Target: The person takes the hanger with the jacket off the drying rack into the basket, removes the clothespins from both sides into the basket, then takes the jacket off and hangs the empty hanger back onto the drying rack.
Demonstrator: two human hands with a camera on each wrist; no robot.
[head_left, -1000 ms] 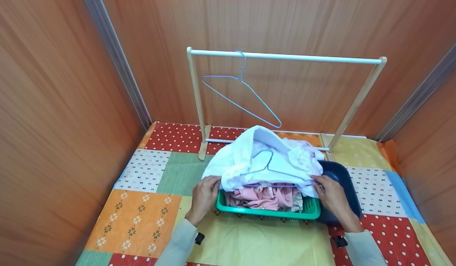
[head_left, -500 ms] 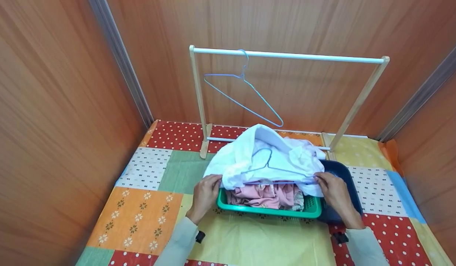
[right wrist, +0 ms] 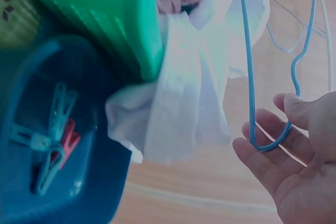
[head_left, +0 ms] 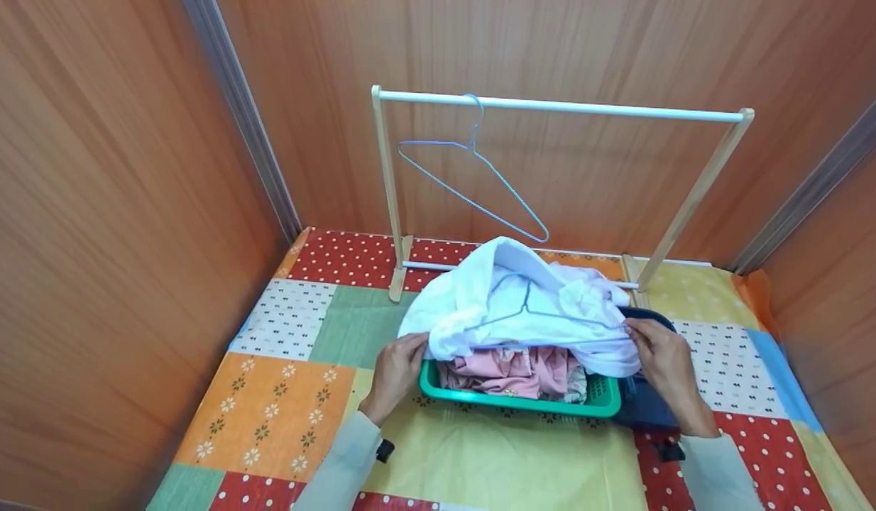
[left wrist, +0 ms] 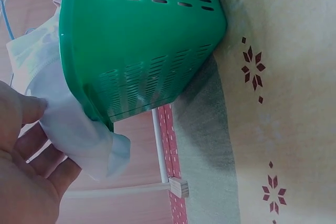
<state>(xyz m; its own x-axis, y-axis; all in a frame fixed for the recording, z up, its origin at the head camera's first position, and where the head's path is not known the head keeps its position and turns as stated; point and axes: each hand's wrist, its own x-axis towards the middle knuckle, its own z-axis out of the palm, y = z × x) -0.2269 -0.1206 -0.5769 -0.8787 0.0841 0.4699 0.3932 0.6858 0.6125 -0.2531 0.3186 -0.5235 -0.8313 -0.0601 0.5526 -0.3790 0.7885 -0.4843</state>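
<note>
A white garment is spread over the back of the green basket, its edge draping past the rim. My left hand pinches the garment's left edge, and the left wrist view shows the thumb and fingers round the white cloth. Over the garment lies a blue wire hanger; its left end is hidden by the cloth. My right hand holds the hanger's right corner, whose wire runs between thumb and fingers in the right wrist view. Pink clothes fill the basket below.
Behind the basket stands a wooden rack with a white rail, from which another hanger hangs by its hook. A dark blue tub with several clothespins sits right of the basket. Wood-grain panels enclose three sides.
My right hand has moved right and slightly up with the hanger's corner, and the hanger has shifted a little the same way. My left hand has stayed nearly in place. The view has drifted slightly.
</note>
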